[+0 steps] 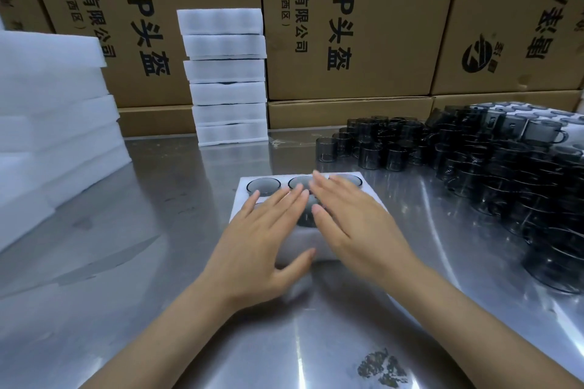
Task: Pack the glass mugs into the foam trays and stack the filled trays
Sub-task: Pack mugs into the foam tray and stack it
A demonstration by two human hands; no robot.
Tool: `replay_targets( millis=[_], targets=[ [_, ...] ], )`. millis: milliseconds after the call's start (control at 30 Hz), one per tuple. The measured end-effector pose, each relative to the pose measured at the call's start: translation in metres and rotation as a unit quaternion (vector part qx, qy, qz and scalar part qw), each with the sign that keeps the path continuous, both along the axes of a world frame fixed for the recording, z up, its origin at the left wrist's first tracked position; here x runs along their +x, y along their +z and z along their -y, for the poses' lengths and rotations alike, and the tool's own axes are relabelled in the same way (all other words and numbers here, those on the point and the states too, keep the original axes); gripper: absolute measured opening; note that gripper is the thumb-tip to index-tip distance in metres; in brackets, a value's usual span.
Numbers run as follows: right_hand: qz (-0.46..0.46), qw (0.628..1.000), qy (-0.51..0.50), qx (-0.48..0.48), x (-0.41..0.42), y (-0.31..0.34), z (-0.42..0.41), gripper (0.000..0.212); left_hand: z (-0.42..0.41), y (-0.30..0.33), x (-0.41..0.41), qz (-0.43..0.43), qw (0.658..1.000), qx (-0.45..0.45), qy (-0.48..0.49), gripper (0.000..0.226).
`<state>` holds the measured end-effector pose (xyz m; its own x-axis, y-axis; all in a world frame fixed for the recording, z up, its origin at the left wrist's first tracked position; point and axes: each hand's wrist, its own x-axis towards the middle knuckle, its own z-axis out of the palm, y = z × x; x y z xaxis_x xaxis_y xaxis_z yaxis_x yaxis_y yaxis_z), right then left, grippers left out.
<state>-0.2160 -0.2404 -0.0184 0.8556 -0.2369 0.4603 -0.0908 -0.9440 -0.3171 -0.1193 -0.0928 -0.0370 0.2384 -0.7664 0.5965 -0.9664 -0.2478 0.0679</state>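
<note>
A white foam tray (241, 181) lies on the steel table in front of me, with dark glass mugs (263, 185) sunk in its holes. My left hand (256, 240) lies flat on the tray's left half, fingers straight. Beside it my right hand (354, 224) lies flat on the right half, fingers straight too. Both hands hide most of the tray's near mugs. Loose smoky glass mugs (474, 164) crowd the table at the right.
A stack of filled foam trays (226, 76) stands at the back centre. Empty foam sheets (53, 110) are piled at the left. Cardboard boxes (347, 25) wall the back. The steel table (142, 262) shows bare metal at the left and front.
</note>
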Motion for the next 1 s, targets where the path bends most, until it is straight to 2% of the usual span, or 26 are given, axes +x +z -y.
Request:
replay_targets(
  millis=[100,267,367,433,567,633,733,800,867,1000],
  targets=[
    [-0.073,0.997,-0.011,-0.023,0.0,-0.005,0.001,0.046,0.0,0.0,-0.002,0.009,1.0,0.02,0.011,0.06],
    [-0.085,0.995,-0.013,-0.047,0.001,-0.004,0.001,0.046,0.005,0.002,-0.007,-0.022,0.999,-0.004,0.027,0.052],
    [-0.056,0.998,-0.025,0.014,0.003,-0.002,0.003,0.041,0.006,0.001,-0.007,-0.011,0.999,0.0,0.035,0.049],
    [0.007,0.994,-0.056,0.09,0.003,0.0,0.01,0.042,0.004,-0.001,-0.006,0.012,0.999,0.009,0.038,0.048],
    [0.153,0.959,-0.143,0.192,0.002,0.002,0.054,0.032,0.001,-0.002,-0.005,0.026,0.999,-0.005,0.031,0.046],
    [0.176,0.931,-0.205,0.246,-0.001,-0.004,0.082,0.032,0.0,-0.001,-0.006,0.012,0.999,-0.022,0.024,0.044],
    [0.178,0.868,-0.302,0.352,-0.005,-0.019,0.116,0.037,-0.002,0.0,-0.006,0.002,0.999,-0.031,0.021,0.042],
    [0.171,0.835,-0.359,0.382,-0.006,-0.026,0.13,0.039,-0.002,0.0,-0.007,-0.002,0.999,-0.028,0.022,0.04],
    [0.16,0.827,-0.389,0.374,-0.004,-0.029,0.139,0.043,-0.002,0.001,-0.007,-0.007,0.999,-0.026,0.022,0.04],
    [0.132,0.837,-0.398,0.352,0.0,-0.029,0.147,0.047,-0.003,0.001,-0.006,-0.019,0.999,-0.026,0.017,0.038]
  ],
)
